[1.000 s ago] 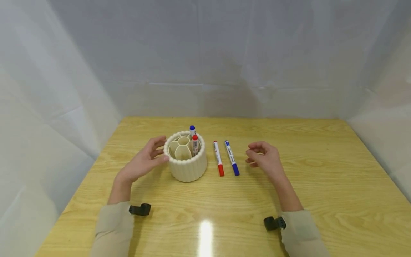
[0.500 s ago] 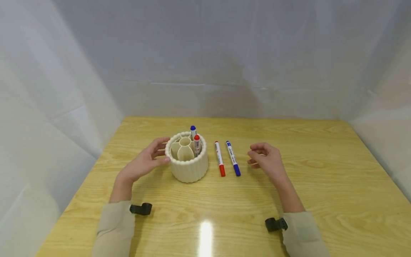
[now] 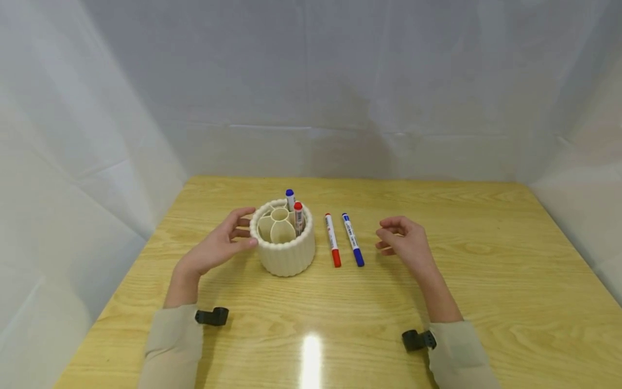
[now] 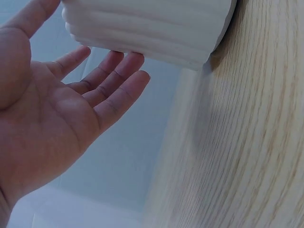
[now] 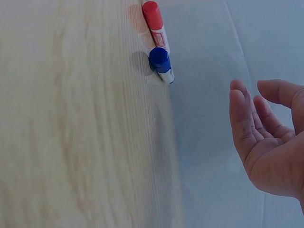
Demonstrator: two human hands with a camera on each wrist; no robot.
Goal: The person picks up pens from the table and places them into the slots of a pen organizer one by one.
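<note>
Surface [image 3: 486, 281], wood, 1.
Pen holder [image 3: 286, 254], ribbed cream, 1, left of centre; left hand [image 3: 216, 249] flat-fingered against its side, apparently steadying, no grip.
Right hand [image 3: 405, 243], loosely curled, holds nothing, near loose pens.
Markers, 4: red [image 3: 298, 216] + blue [image 3: 290, 198] upright in holder; red [image 3: 332, 247] + blue [image 3: 352, 246] lying side by side between holder & right hand.

The lower parts of two markers [image 3: 294, 209] are hidden inside the holder [image 3: 285, 254], whose top is cut off in the left wrist view.
</note>
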